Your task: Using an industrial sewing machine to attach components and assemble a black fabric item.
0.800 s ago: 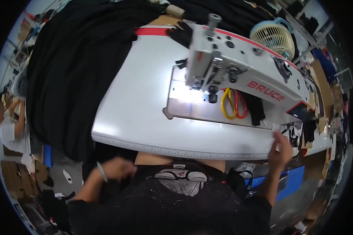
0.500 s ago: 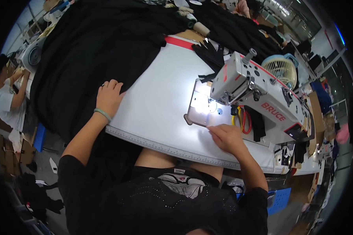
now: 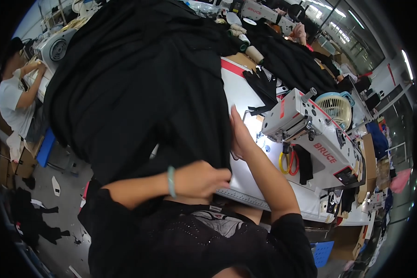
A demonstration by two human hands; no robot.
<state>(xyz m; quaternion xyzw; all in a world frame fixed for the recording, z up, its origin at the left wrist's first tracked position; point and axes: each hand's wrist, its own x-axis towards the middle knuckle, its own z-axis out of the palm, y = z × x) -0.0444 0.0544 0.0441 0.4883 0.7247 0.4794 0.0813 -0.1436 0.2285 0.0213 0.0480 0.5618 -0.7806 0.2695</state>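
Note:
A large black fabric (image 3: 171, 83) is spread over the left and middle of the white sewing table (image 3: 245, 180). My left hand (image 3: 201, 180), a pale green bangle at its wrist, is closed on the fabric's near edge by the table's front, slightly blurred. Against the fabric's right edge my right hand (image 3: 240, 136) rests with its fingers stretched out; some of them are hidden. Just right of it stands a white sewing machine (image 3: 310, 127), its lamp lit over the needle area.
Yellow-and-red-handled scissors (image 3: 288, 162) lie under the machine arm. Behind it are a fan (image 3: 333, 110) and black fabric scraps (image 3: 262, 88). Thread cones (image 3: 254, 54) stand at the far side. A ruler strip (image 3: 245, 198) runs along the front edge. Another person (image 3: 18, 95) works at left.
The black fabric has been drawn rightward across the table. My left hand has moved right and nearer, closing on it. My right hand has left the machine bed for the fabric's edge.

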